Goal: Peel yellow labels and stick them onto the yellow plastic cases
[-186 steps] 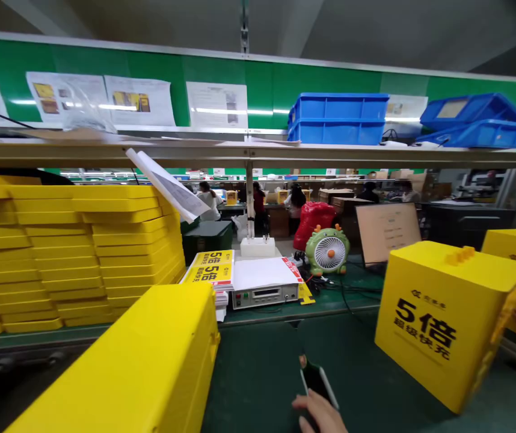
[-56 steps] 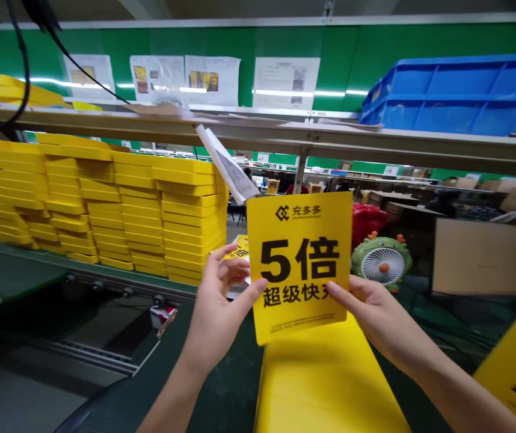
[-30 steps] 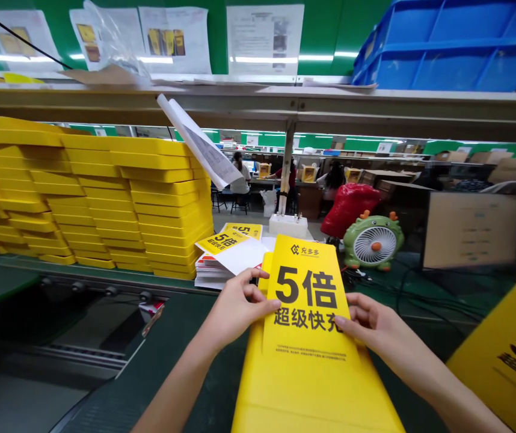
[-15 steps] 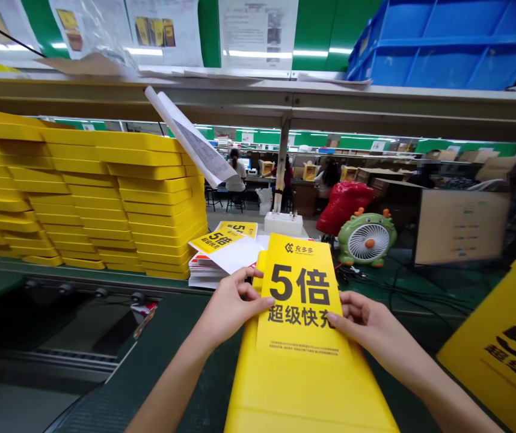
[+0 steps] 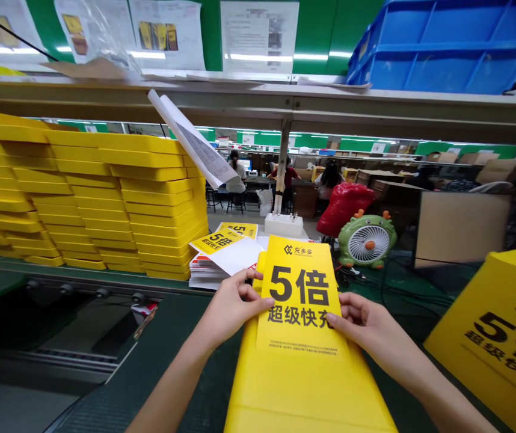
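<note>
A yellow label sheet (image 5: 301, 300) with a black "5" and Chinese characters lies flat on the top face of a long yellow box (image 5: 305, 391) in front of me. My left hand (image 5: 231, 307) pinches the sheet's left edge, thumb on its printed face. The sheet's right edge is gripped by my right hand (image 5: 366, 325) the same way. Both forearms reach in from the bottom of the view.
Stacks of flat yellow trays (image 5: 86, 198) fill the left behind a conveyor rail (image 5: 82, 288). A pile of label sheets (image 5: 222, 252) lies just beyond my hands. A green desk fan (image 5: 366, 240), a brown board (image 5: 460, 228) and another printed yellow box (image 5: 497, 337) stand right. Blue bins (image 5: 442, 48) sit on the shelf overhead.
The label sheet came down from upright in front of me onto the box top, and over the last second it has stayed there. The yellow box at the right slid further left into view.
</note>
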A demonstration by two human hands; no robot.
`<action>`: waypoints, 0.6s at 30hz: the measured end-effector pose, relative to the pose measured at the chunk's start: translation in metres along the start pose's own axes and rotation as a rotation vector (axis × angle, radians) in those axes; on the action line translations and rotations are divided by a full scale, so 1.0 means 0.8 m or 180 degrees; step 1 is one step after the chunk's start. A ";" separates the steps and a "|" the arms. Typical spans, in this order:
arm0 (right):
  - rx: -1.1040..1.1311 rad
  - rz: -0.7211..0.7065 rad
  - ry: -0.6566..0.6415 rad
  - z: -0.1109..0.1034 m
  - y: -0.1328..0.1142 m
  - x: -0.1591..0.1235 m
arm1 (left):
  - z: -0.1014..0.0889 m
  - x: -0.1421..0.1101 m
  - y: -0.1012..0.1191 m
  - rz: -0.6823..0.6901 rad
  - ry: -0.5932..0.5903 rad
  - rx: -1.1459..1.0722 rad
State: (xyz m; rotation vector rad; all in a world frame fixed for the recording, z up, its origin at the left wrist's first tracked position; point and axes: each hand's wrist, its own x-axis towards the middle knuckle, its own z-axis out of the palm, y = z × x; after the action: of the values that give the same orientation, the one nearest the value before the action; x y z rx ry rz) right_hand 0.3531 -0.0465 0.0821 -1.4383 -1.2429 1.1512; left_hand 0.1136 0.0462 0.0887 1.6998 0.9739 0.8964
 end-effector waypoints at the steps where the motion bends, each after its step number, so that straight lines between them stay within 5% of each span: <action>1: -0.0004 -0.0006 -0.0006 0.000 0.000 0.000 | 0.000 0.000 0.001 -0.0008 0.0004 -0.0028; 18: -0.0108 -0.0055 0.0055 0.004 -0.004 0.000 | -0.001 -0.001 0.000 -0.0094 -0.0095 -0.0101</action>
State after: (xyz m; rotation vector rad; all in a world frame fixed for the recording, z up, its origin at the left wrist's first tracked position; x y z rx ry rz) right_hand 0.3494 -0.0462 0.0845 -1.4569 -1.2658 1.1087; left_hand 0.1126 0.0454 0.0890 1.6633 0.9577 0.8607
